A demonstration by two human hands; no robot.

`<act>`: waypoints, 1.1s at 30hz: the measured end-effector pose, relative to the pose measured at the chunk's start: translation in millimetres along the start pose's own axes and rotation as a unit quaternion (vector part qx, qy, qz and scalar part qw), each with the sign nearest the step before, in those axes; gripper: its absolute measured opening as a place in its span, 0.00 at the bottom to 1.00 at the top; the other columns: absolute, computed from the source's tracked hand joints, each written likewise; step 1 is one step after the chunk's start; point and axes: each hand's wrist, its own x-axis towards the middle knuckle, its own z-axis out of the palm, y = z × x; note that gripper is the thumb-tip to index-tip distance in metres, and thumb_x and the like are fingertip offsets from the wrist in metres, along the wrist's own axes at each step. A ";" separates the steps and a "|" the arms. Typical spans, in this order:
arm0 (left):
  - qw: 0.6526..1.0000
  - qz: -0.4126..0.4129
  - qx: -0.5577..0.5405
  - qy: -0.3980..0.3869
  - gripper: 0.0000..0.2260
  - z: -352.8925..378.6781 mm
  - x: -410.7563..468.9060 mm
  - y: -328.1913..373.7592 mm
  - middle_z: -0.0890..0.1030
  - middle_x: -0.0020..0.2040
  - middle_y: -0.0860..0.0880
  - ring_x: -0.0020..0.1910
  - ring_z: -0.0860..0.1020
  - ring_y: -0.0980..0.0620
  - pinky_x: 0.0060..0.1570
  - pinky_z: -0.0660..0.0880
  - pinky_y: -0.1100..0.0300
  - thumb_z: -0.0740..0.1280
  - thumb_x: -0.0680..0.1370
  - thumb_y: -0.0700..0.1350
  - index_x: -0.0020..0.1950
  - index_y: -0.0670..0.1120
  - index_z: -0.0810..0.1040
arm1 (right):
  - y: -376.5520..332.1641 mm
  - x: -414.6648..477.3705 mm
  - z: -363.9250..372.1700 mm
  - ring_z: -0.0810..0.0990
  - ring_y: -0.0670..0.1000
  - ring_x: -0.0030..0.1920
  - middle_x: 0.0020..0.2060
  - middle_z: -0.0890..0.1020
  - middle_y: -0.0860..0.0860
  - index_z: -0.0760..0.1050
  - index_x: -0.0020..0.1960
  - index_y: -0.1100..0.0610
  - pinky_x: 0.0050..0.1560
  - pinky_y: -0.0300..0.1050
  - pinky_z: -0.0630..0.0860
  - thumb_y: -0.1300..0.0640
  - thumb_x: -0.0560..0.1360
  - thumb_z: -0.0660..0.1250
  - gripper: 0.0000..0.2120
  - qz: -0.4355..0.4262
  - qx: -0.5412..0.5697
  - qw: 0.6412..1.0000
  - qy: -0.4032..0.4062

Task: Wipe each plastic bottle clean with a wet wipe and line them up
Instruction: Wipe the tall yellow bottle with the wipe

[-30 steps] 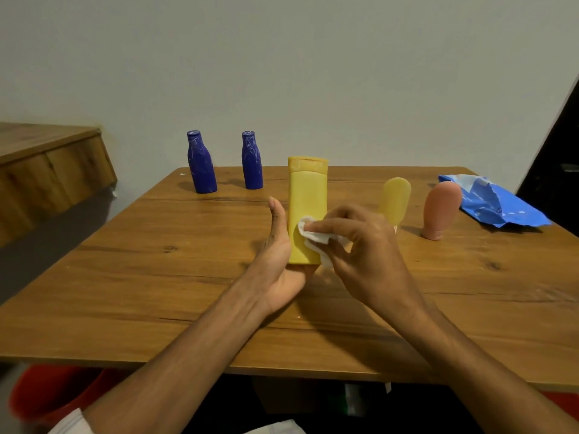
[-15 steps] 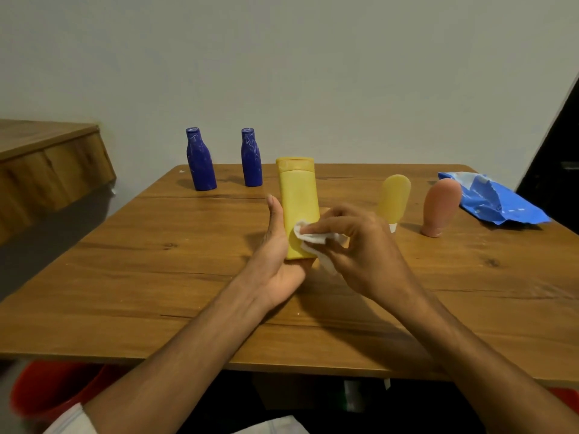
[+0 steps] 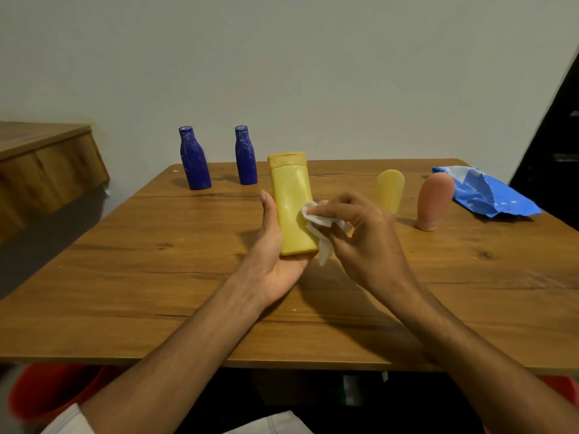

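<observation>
My left hand [image 3: 275,255] holds a tall yellow bottle [image 3: 291,195] upright above the table's middle, thumb along its left side and palm under its base. My right hand [image 3: 363,233] pinches a crumpled white wet wipe [image 3: 316,227] and presses it on the bottle's lower right face. Two dark blue bottles [image 3: 194,161] [image 3: 246,156] stand side by side at the back left. A small yellow bottle [image 3: 390,189] and a pink bottle [image 3: 434,200] stand cap-down at the right, behind my right hand.
A blue wet-wipe pack [image 3: 488,192] lies at the back right of the wooden table [image 3: 131,277]. A wooden ledge [image 3: 44,158] juts in at the left. Red containers [image 3: 47,393] sit under the table's front edge.
The yellow bottle has tilted and shifted slightly left in my left hand. My right hand has slid the wipe a little up its face.
</observation>
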 end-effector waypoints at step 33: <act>0.996 0.007 0.049 0.069 0.31 -1.4 2.9 -4.8 0.84 0.56 0.41 0.56 0.82 0.43 0.57 0.78 0.46 0.59 0.75 0.68 0.66 0.46 0.75 | -6.0 -2.1 -2.1 0.75 0.40 0.45 0.48 0.81 0.48 0.82 0.53 0.57 0.42 0.27 0.71 0.59 0.71 0.73 0.10 0.000 -0.013 0.998 -0.060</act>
